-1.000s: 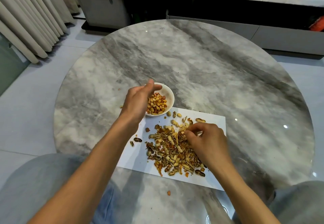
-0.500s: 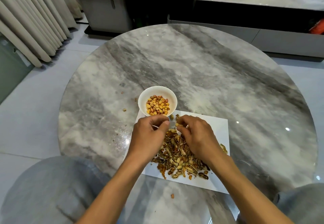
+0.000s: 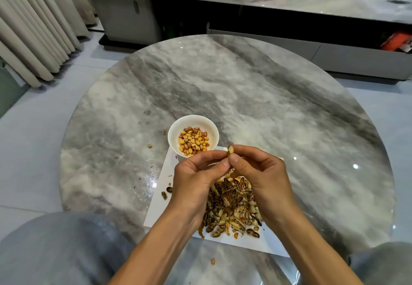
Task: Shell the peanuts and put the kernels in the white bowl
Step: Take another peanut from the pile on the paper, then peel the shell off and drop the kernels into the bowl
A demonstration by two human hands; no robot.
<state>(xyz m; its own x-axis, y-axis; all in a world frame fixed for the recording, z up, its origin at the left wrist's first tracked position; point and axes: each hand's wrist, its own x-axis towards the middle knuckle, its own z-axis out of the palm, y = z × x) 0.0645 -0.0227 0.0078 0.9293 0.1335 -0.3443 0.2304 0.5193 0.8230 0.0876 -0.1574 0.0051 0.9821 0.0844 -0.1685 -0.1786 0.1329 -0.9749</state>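
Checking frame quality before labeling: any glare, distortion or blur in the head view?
Head view: bright glare spots on the glossy table; wide-angle bending curves the cabinet edge; both hands, the peanut and bowl are sharp.

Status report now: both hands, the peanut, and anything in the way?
Left hand and right hand both pinch one peanut, unopened. Bowl holds kernels. Nothing blocks the way.

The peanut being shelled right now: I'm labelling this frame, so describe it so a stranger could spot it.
On the round marble table, just right of the white bowl, both hands meet above the shell pile. The peanut sticks up between their fingertips, the only one held off the paper.
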